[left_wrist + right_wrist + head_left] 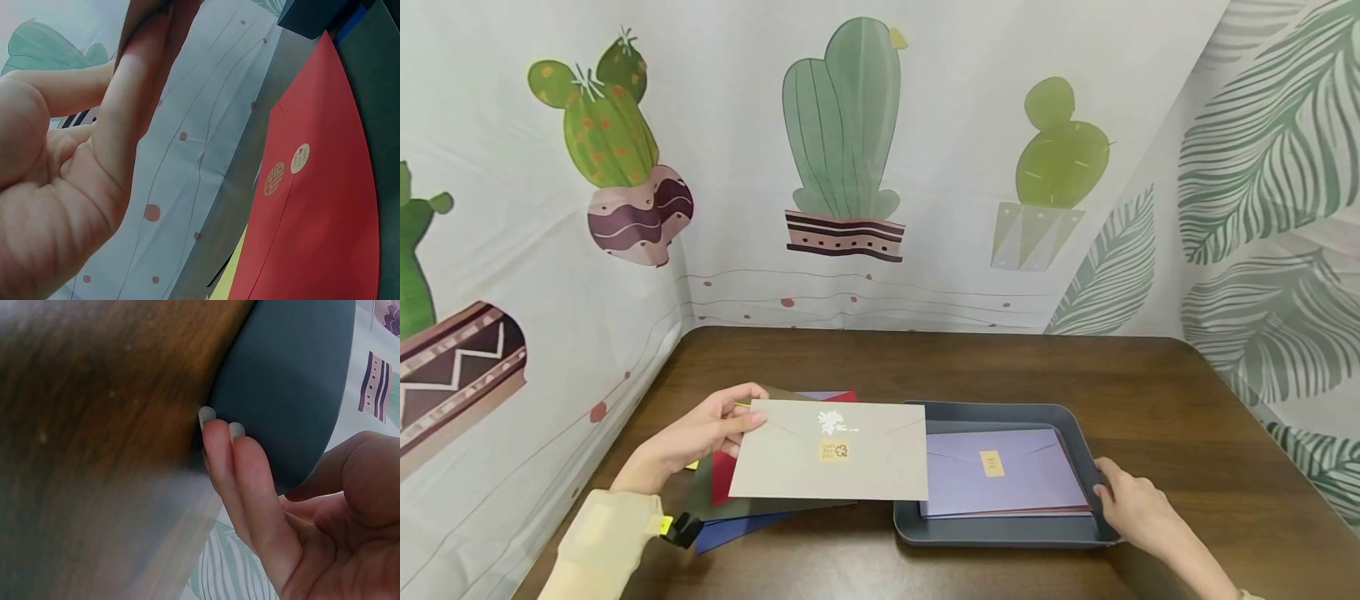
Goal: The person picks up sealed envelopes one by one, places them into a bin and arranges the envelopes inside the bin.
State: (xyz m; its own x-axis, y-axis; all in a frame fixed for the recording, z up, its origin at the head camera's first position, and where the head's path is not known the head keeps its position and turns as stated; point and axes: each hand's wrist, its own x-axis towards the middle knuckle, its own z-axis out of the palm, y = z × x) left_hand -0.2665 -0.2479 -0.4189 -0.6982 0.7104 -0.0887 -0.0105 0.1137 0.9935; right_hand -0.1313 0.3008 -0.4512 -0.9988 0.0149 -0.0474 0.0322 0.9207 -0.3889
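My left hand [711, 429] pinches a pale grey envelope [827, 471] by its left edge, thumb on the near face. The envelope carries a gold sticker and a white print, and it is held up above a pile, its right end over the left side of a dark grey tray [1007, 534]. In the tray lies a lilac envelope [955, 479] with a gold label, on top of others whose edges show. My right hand [1138, 504] grips the tray's right rim; in the right wrist view its fingertips [253, 459] press against the outer wall.
Under the held envelope, the pile at left includes a red envelope [319, 206], a dark green one [700, 492] and a blue one [737, 534]. A yellow piece [232, 269] peeks out. Cactus-printed cloth [737, 292] hangs behind the brown wooden table [1187, 417].
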